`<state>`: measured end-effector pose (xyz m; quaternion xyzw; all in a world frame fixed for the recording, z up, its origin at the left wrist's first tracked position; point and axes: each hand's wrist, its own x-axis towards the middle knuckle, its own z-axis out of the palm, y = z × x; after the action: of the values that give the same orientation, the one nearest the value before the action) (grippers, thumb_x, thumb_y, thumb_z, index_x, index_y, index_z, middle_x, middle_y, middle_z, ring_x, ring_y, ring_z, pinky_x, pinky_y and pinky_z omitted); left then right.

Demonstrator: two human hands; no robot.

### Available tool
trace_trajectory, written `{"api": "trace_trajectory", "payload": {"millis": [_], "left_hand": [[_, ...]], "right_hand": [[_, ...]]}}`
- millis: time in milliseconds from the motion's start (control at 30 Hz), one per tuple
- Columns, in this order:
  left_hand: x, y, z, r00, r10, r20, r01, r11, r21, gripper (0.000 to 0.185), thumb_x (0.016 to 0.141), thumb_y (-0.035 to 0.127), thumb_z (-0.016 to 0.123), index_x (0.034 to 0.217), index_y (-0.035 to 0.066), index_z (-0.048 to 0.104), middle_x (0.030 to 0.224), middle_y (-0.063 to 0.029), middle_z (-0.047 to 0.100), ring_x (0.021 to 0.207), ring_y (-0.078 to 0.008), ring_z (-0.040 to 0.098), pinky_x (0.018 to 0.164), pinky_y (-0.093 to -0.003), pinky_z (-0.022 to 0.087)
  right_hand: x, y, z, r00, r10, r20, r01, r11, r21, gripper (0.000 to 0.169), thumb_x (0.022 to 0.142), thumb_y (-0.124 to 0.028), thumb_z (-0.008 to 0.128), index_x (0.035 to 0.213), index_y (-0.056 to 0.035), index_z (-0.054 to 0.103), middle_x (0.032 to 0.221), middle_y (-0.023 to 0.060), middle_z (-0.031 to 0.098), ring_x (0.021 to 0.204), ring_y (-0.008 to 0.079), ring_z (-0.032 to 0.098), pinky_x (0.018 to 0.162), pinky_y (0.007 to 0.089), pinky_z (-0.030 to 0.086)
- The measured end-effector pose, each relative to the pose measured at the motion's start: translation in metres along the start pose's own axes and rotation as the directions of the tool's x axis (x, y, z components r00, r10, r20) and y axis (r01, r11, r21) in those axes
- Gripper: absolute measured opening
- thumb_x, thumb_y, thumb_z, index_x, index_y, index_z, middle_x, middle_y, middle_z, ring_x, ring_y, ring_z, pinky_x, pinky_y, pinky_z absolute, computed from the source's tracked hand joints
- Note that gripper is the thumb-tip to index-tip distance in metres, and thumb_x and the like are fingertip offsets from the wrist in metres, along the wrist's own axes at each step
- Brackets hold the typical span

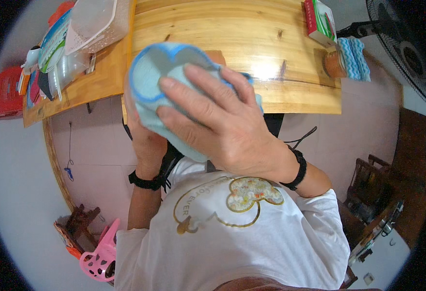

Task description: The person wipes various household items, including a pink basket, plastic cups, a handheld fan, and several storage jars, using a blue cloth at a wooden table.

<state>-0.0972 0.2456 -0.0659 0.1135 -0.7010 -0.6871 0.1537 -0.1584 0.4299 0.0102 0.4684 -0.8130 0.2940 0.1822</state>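
A light blue cloth (191,132) with brighter blue edging is held up in front of my chest, near the front edge of a varnished wooden table (242,29). My right hand (220,112) lies over its near face, fingers spread and pressed against the fabric. On the other side, my left hand (147,140) supports the cloth from the left and behind. Most of the left fingers are hidden by the cloth. Whether anything is wrapped inside it, I cannot tell. Both wrists wear black bands.
A translucent plastic basket (93,27) and a red case (8,92) are at the left. Toward the right are a red-and-green box (321,22), a folded zigzag-patterned cloth (354,60) and a black fan (405,54). A pink plastic chair (102,256) stands lower left.
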Motion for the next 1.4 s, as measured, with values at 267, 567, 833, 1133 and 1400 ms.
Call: {"api": "trace_trajectory", "payload": {"millis": [267,567,833,1133,1400], "left_hand": [[0.01,0.026,0.028,0.987,-0.127,0.101,0.162,0.751,-0.641,0.06,0.093,0.045,0.032,0.136,0.003,0.034,0.127,-0.0139,0.049,0.114,-0.023,0.049,0.097,-0.0388,0.039],[0.007,0.039,0.03,0.939,-0.039,0.341,0.301,0.575,-0.761,0.07,0.082,0.053,0.046,0.135,0.008,0.036,0.136,-0.0147,0.041,0.12,-0.03,0.044,0.097,-0.0454,0.04],[-0.008,0.022,0.023,0.752,-0.435,0.495,0.591,0.777,-0.216,0.078,0.072,0.022,0.068,0.137,-0.001,0.032,0.125,-0.013,0.049,0.108,-0.0226,0.053,0.088,-0.0329,0.046],[-0.01,0.017,0.014,0.71,-0.384,0.59,0.505,0.862,-0.047,0.076,0.073,0.026,0.07,0.135,0.002,0.034,0.129,-0.0118,0.046,0.109,-0.0212,0.052,0.084,-0.034,0.049],[0.006,0.045,0.05,0.837,-0.188,0.515,0.501,0.644,-0.579,0.108,0.069,0.071,0.053,0.143,0.002,0.016,0.14,-0.0218,0.03,0.125,-0.0313,0.039,0.097,-0.0421,0.042]], "right_hand": [[-0.034,0.003,0.011,0.989,-0.15,0.017,0.147,0.984,0.103,0.03,0.072,-0.021,0.058,0.101,-0.0155,0.065,0.117,0.0007,0.056,0.114,0.0189,0.048,0.09,0.0511,0.034],[-0.076,0.046,0.018,0.862,0.503,-0.067,-0.413,0.772,0.483,0.037,0.074,-0.004,0.06,0.111,-0.0029,0.059,0.106,0.0115,0.06,0.098,0.0238,0.057,0.087,0.0368,0.043],[-0.027,0.046,-0.021,0.953,0.271,-0.134,-0.096,0.691,0.716,0.036,0.079,-0.013,0.064,0.113,-0.0028,0.058,0.109,0.011,0.061,0.099,0.0245,0.058,0.083,0.0337,0.046],[-0.02,0.06,-0.007,0.991,0.033,0.13,-0.108,0.774,0.624,0.031,0.085,-0.02,0.056,0.111,-0.0035,0.057,0.1,0.0102,0.06,0.094,0.0266,0.058,0.081,0.038,0.046],[-0.042,0.048,0.0,0.7,0.569,0.432,-0.504,-0.035,0.863,0.041,0.095,-0.038,0.046,0.111,-0.0021,0.058,0.101,-0.001,0.059,0.092,0.0097,0.052,0.082,0.0283,0.044]]}}
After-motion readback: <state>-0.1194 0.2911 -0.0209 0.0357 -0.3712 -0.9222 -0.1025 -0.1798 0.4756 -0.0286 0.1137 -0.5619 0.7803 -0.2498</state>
